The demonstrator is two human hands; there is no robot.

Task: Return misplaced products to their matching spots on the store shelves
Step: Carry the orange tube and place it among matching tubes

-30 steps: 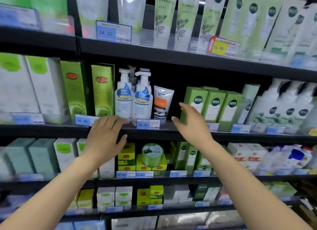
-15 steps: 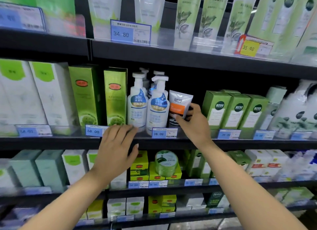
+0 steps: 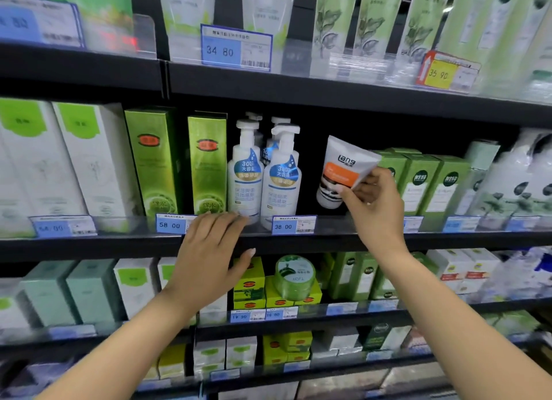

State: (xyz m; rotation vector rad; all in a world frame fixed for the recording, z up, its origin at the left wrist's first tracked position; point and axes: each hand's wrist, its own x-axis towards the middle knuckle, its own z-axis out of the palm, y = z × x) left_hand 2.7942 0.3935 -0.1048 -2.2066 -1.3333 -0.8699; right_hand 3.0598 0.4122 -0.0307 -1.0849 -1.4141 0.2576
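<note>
right hand [image 3: 375, 208] fingers gripping tilted white tube [image 3: 340, 169], left hand [image 3: 209, 259] spread flat on shelf edge [image 3: 298, 242]

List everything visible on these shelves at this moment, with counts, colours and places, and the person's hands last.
Tube: one, white with orange band, tilted, lifted between pump bottles and green boxes, middle shelf.
Pump bottles: at least four, white with blue labels, middle shelf centre.
Tall green boxes: two, middle shelf, left of the bottles.
Small green boxes: three in front, middle shelf right.
Round jar: one, green, on yellow-green boxes, lower shelf.
Price tags: several, blue and white, along the shelf edges.
Left hand: open, fingers on the middle shelf edge.
Right hand: gripping the tube.
</note>
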